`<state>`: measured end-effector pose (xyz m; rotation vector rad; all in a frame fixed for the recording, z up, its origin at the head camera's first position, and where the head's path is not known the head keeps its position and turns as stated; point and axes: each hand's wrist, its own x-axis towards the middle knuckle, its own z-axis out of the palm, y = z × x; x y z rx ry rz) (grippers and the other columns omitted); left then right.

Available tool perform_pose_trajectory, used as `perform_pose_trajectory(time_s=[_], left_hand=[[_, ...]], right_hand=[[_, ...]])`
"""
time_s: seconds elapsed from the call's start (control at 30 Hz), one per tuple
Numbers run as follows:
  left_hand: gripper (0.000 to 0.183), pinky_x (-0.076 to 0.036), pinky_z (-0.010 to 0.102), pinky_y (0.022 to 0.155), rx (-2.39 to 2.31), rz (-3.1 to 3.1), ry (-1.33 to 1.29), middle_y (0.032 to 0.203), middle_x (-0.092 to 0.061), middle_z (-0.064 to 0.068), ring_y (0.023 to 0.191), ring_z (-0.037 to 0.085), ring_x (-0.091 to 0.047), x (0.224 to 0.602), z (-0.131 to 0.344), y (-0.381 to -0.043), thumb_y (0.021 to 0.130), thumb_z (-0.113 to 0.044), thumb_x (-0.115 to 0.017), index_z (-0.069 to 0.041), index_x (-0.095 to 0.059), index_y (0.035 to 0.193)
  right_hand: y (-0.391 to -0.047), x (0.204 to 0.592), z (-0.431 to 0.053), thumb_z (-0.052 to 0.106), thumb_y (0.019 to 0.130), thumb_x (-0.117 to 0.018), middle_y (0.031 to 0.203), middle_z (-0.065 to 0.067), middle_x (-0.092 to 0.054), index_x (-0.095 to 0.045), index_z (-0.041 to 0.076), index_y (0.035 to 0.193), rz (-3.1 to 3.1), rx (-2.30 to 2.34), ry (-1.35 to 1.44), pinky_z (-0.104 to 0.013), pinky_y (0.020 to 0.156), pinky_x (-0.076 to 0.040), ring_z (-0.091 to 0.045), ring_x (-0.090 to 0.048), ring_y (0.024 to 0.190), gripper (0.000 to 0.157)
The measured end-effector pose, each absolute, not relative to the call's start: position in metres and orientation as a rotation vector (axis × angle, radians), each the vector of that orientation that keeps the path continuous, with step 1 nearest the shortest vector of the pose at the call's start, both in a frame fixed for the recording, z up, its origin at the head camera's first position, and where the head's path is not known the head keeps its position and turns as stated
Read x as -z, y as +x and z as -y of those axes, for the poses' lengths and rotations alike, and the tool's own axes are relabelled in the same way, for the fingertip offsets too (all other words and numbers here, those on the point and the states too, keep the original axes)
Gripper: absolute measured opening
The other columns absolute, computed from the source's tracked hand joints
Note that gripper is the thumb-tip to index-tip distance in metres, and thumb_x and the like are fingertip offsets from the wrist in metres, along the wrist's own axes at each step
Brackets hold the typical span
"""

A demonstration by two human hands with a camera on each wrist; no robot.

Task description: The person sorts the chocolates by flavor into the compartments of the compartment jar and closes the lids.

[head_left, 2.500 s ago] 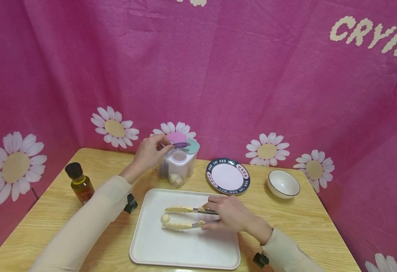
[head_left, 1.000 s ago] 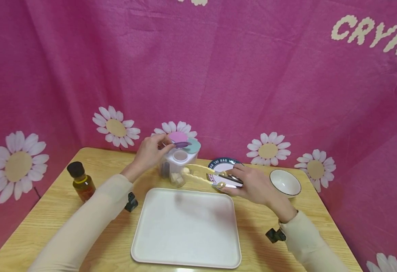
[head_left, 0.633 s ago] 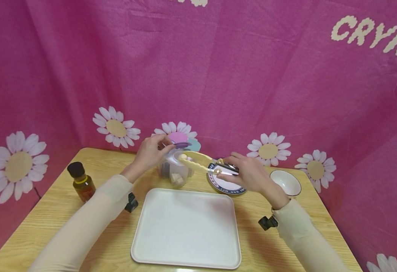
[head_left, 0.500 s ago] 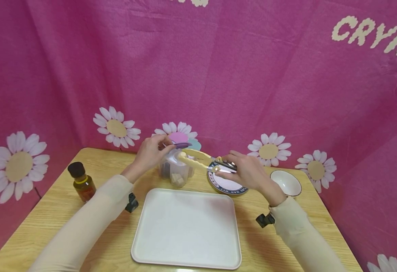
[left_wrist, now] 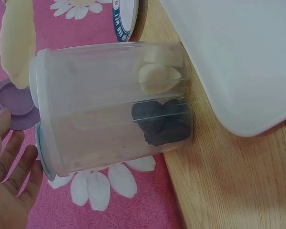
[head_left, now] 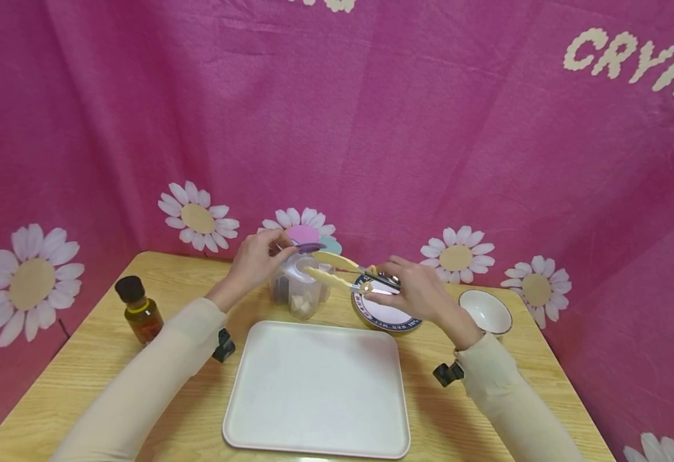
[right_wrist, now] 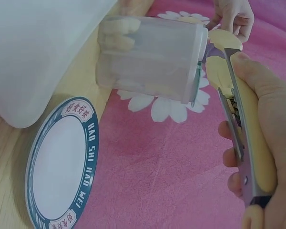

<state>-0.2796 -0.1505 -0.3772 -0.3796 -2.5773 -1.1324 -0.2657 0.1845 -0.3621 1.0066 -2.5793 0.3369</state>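
Note:
My left hand [head_left: 254,260] pinches the small purple lid [head_left: 310,247], which stands flipped up above a clear divided storage container [left_wrist: 95,81]. One compartment has pale chunks [left_wrist: 157,76] at its bottom, another has dark pieces [left_wrist: 162,121]. Gripped in my right hand [head_left: 423,292] is a pair of tongs [right_wrist: 245,129] with pale yellow ends and metal arms. The tong tips hang spread over the container's uncovered round opening [head_left: 305,263], with nothing seen between them. A pink lid [head_left: 302,234] and a teal lid [head_left: 330,244] belong to the same container.
A white tray [head_left: 316,391] lies in front of the container. To its right are a dark-rimmed plate [head_left: 386,312], partly under the tongs, and a white bowl [head_left: 485,311]. A black-capped oil bottle [head_left: 140,311] stands left, near my left forearm. Pink cloth [head_left: 337,128] hangs behind.
From the tray, the tongs carried a pale round piece up and left to the container's opening; it has now left the tips, which spread wider. The left hand stays at the purple lid.

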Motion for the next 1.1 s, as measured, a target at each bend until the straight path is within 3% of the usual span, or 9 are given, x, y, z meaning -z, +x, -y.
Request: perform_pose_trajectory(time_s=[0.37, 0.63, 0.87, 1.1], left_hand=[[0.014, -0.059, 0.037, 0.081, 1.145, 2.577, -0.369, 0.102, -0.076, 0.009, 0.090, 0.026, -0.065, 0.377, 0.150, -0.280, 0.098, -0.020, -0.076, -0.011, -0.073, 0.109], [0.016, -0.059, 0.035, 0.079, 1.152, 2.587, -0.355, 0.102, -0.076, 0.008, 0.090, 0.025, -0.065, 0.378, 0.151, -0.279, 0.098, -0.021, -0.076, -0.012, -0.072, 0.110], [0.015, -0.058, 0.034, 0.079, 1.149, 2.587, -0.359, 0.102, -0.075, 0.008, 0.090, 0.025, -0.064, 0.378, 0.151, -0.280, 0.099, -0.021, -0.076, -0.012, -0.072, 0.110], [0.015, -0.058, 0.035, 0.079, 1.139, 2.586, -0.364, 0.102, -0.075, 0.008, 0.089, 0.025, -0.065, 0.378, 0.151, -0.280, 0.099, -0.022, -0.076, -0.011, -0.072, 0.109]], right_hand=[[-0.236, 0.368, -0.219, 0.055, 0.080, -0.084, 0.093, 0.004, -0.066, -0.074, 0.013, 0.118, 2.607, -0.279, 0.948, -0.019, 0.053, -0.032, -0.004, -0.045, 0.063, 0.058], [-0.210, 0.381, -0.250, 0.075, 0.073, -0.080, 0.094, 0.005, -0.066, -0.071, 0.016, 0.125, 2.613, -0.201, 0.860, -0.019, 0.050, -0.027, -0.003, -0.038, 0.061, 0.079], [-0.187, 0.398, -0.275, 0.063, 0.066, -0.090, 0.097, 0.002, -0.071, -0.066, 0.014, 0.122, 2.620, -0.218, 0.776, -0.022, 0.054, -0.039, -0.006, -0.053, 0.071, 0.079], [-0.163, 0.411, -0.311, 0.055, 0.061, -0.096, 0.086, 0.007, -0.064, -0.062, 0.015, 0.119, 2.607, -0.243, 0.660, -0.028, 0.056, -0.041, -0.006, -0.052, 0.067, 0.078]])
